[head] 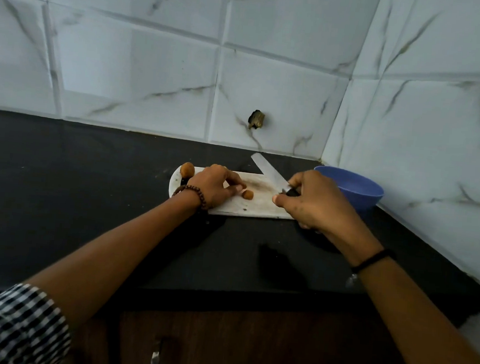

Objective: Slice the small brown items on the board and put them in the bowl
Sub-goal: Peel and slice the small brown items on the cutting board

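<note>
A white cutting board (260, 205) lies on the black counter. One small brown item (247, 194) sits near the board's middle and a larger one (187, 169) at its far left end. My left hand (214, 187) rests on the board with its fingertips right beside the middle item, fingers curled; whether they hold anything is hidden. My right hand (314, 203) grips the handle of a knife (268, 171), whose blade points up and away over the board's right part. The blue bowl (356, 188) stands just right of the board, behind my right hand.
Marble-patterned tiled walls meet in a corner behind the bowl, with a dark hole (256, 119) in the back wall. The counter's front edge runs below my forearms, above a brown cabinet door (248, 352).
</note>
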